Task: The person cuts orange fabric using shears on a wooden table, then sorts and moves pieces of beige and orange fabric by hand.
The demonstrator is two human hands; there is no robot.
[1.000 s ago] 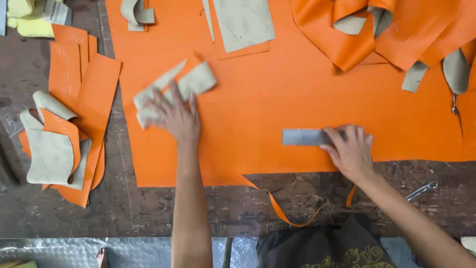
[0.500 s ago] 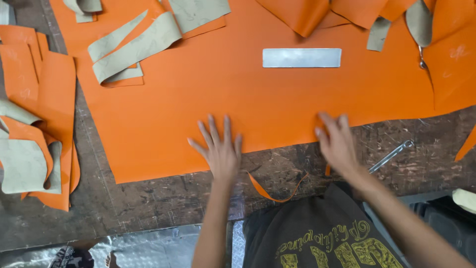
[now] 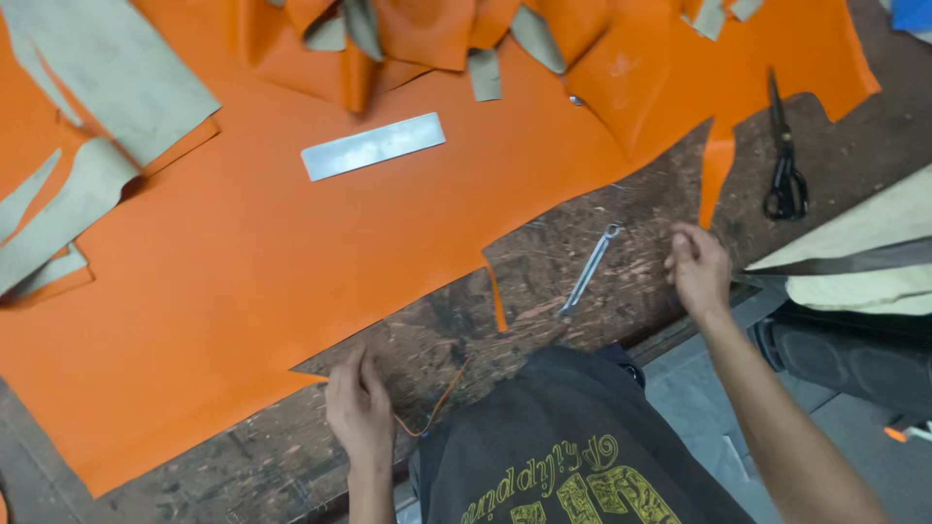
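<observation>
- The left hand (image 3: 359,412) pinches the near corner of the big orange leather sheet (image 3: 291,252) on the table.
- The right hand (image 3: 697,267), loosely curled and empty, hovers just under the sheet's hanging orange tip, near the thin metal tool (image 3: 587,272).

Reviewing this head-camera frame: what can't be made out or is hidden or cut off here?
- Large orange leather sheet: top and left edges cut off by the frame.
- Left hand: whether its fingertips pinch the sheet's corner is unclear.
- Right hand: curled, possibly holding something, too small to tell.
- Black scissors: blades merge with the dark wooden table.
- Beige cut pieces: partly outside the frame.
</observation>
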